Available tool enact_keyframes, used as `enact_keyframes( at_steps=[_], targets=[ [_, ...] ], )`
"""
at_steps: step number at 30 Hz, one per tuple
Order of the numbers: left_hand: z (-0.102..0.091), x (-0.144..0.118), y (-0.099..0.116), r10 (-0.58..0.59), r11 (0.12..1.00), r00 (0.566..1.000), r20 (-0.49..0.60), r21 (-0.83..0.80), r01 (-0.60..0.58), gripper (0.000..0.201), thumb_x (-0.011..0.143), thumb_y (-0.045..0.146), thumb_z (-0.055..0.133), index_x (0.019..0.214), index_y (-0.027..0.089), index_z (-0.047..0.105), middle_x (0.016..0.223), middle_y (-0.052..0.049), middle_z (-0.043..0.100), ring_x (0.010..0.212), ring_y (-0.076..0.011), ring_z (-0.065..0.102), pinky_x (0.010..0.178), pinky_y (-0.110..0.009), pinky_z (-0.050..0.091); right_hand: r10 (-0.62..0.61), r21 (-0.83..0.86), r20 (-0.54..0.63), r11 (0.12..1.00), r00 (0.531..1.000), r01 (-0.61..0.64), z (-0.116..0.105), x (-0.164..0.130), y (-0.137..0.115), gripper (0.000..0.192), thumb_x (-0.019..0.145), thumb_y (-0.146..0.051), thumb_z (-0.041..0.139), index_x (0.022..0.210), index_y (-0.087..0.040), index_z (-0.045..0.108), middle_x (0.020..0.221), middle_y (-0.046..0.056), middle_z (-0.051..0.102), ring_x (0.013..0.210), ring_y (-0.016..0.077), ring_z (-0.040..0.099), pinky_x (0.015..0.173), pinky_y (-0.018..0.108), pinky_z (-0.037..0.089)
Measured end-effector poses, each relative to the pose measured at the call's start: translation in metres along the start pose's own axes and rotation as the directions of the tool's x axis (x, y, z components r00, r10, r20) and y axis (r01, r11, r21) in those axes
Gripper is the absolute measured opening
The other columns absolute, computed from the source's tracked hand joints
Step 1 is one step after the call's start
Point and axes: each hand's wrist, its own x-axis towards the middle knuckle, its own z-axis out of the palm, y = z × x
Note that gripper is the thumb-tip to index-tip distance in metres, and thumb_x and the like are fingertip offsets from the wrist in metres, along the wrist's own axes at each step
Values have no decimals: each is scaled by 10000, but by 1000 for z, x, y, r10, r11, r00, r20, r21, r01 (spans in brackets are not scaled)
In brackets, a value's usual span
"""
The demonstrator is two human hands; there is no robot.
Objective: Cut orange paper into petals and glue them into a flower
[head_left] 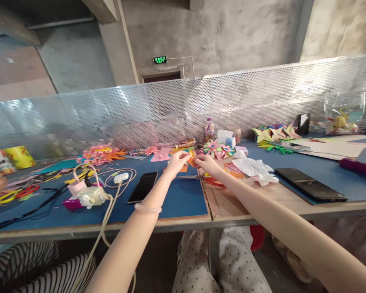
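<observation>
Left hand (177, 162) and right hand (208, 164) pinch orange paper (191, 157) between their fingertips, over the table (183, 204); uneven pulling could tear or crease it; scissors (192, 177) lying near could nick a lowered hand

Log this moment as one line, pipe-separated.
left hand: pinching orange paper | right hand: at same paper, grip unclear | nearby: scissors | left of scissors: dark phone

Small, angular piece of bright orange paper (191, 154), thin, partly covered, any folds too small to tell, held between both hands (177, 162), above the surface (183, 203), mid-scene between left and right.
</observation>
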Motion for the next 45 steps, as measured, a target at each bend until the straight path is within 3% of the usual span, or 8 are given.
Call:
enact_keyframes(
  at_steps=[11, 18, 29, 37, 45],
  targets=[
    [1, 4, -8, -27, 998, 1000, 14, 54, 26, 203, 739, 313, 630, 867, 155, 636, 870, -54, 651, 799, -163, 602, 573, -231, 499, 58, -36, 34, 998, 998, -57, 1, -5, -6, 165, 737, -237, 485, 661, -148, 600, 639, 16, 611, 593, 115, 559, 535, 203, 457],
    [0, 6, -15, -49, 995, 998, 39, 86, 46, 250, 717, 382, 673, 852, 172, 658, 837, -44, 666, 713, -148, 604, 517, -215, 477, 176, -46, 38, 984, 984, -174, 2, -8, -10, 135, 767, -231, 528, 685, -153, 601, 566, -2, 598, 484, 96, 529, 418, 173, 412],
    [0, 6, -15, -36, 988, 998, 52, 149, 27, 259, 715, 382, 670, 851, 162, 672, 815, -41, 659, 711, -151, 599, 517, -216, 462, 171, -76, 88, 983, 981, -164, 1, -5, -1, 160, 790, -225, 518, 661, -154, 578, 579, 6, 612, 453, 93, 525, 422, 185, 414],
    [0, 5, -15, -58, 995, 997, 57, 82, 53, 228, 715, 315, 684, 877, 157, 655, 829, -45, 670, 691, -139, 608, 562, -233, 477, 140, -66, 37, 988, 989, -137, 1, -7, -5, 153, 781, -266, 523, 701, -161, 601, 577, 11, 602, 531, 123, 573, 422, 187, 441],
    [2, 5, -16, -27, 999, 996, 87, -17, 29, 206, 682, 181, 696, 870, 138, 623, 808, -32, 667, 714, -132, 609, 658, -267, 480, 186, 13, -19, 983, 982, -185, 1, -10, -17, 131, 771, -182, 505, 656, -160, 563, 619, 18, 613, 527, 114, 575, 451, 197, 483]
  ],
)
